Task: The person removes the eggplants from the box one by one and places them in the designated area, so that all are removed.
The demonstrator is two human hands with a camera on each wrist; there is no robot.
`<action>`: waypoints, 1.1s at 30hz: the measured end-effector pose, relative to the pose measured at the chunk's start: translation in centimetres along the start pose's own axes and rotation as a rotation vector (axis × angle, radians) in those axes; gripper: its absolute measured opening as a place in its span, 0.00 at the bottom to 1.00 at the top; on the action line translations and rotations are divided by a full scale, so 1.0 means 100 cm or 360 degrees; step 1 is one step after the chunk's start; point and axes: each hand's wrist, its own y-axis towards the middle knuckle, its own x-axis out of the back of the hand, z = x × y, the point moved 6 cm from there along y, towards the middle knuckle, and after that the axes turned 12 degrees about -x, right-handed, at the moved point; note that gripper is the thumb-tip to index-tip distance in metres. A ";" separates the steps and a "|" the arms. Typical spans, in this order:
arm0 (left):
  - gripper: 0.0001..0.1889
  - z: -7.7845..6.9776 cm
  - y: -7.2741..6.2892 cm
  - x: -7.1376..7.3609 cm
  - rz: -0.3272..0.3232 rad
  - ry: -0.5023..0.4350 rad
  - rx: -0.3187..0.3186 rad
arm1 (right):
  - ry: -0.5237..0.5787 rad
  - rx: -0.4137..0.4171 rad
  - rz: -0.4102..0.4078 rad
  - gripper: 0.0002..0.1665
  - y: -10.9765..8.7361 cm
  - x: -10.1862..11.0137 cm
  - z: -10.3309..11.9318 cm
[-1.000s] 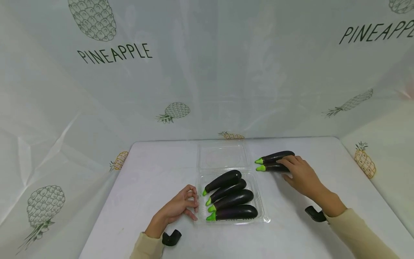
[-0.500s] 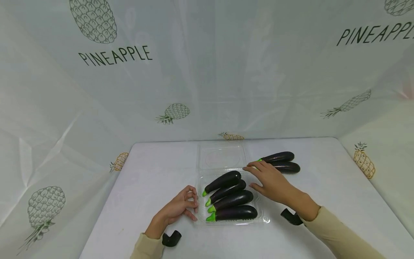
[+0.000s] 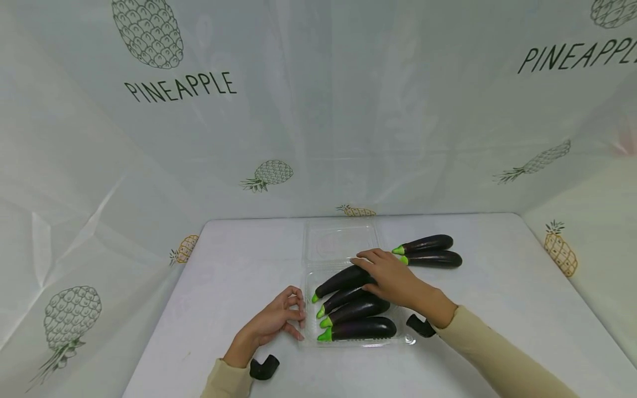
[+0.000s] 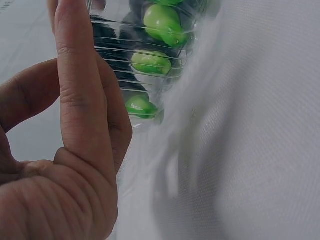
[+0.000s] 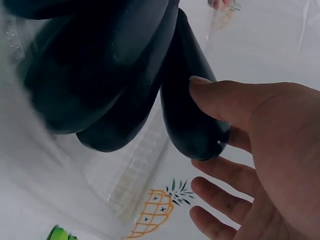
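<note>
A clear plastic clamshell container (image 3: 401, 309) lies with its lid (image 3: 343, 240) folded back. Several dark purple eggplants with green stem ends lie side by side in its base. My right hand (image 3: 393, 279) is over the farthest eggplant (image 3: 338, 280), pinching its rounded end; in the right wrist view, the thumb lies on this eggplant (image 5: 187, 100) and the index finger goes behind it. My left hand (image 3: 276, 316) rests on the table against the container's left edge, fingers loosely bent, holding nothing. In the left wrist view, green stem ends (image 4: 150, 62) show through the container wall.
Two more eggplants (image 3: 432, 259) lie on the white table (image 3: 239, 254) to the right of the lid. A pineapple-printed sheet (image 3: 423, 110) hangs behind and around the table. Black camera mounts (image 3: 264, 367) sit at both wrists.
My right hand has let go of the eggplant on the right and moved left to the farthest eggplant in the container. My left hand has stayed in place.
</note>
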 end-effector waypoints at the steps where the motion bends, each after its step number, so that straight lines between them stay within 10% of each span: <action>1: 0.17 0.000 0.000 0.000 0.0001 0.0000 0.0001 | -0.0002 0.0007 0.0009 0.39 0.001 -0.002 0.000; 11: 0.17 0.002 0.001 0.000 0.0004 -0.0003 0.0010 | -0.0054 -0.0035 0.0099 0.36 0.007 -0.014 0.001; 33: 0.17 0.005 0.003 0.002 0.0011 -0.0015 0.0014 | -0.0110 -0.0065 -0.0177 0.32 -0.001 0.008 0.004</action>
